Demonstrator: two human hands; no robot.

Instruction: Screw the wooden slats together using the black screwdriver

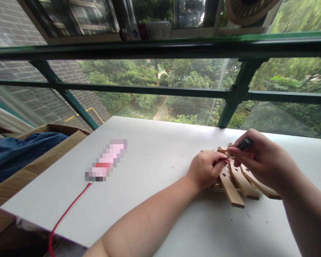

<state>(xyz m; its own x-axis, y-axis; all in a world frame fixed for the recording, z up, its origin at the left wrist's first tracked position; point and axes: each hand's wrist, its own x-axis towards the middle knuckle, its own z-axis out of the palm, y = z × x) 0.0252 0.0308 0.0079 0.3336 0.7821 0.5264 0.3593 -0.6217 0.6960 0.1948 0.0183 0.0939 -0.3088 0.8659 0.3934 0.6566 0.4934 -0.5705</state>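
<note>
My right hand is closed round the black handle of a screwdriver. Its thin shaft slants down to the left, toward the fingertips of my left hand. Those fingers are pinched together over the wooden pieces, and whatever lies between them is hidden. Under both hands is a group of light wooden slats, fanned out toward me, with dark round screws or holes in them. Clear plastic wrapping shows beside the left hand. My right hand covers part of the slats.
All this lies on a white tabletop. A blurred-out phone-like device with a red cable rests at left. Beyond the far edge runs a green railing with glass. A cardboard box holding blue fabric stands left of the table.
</note>
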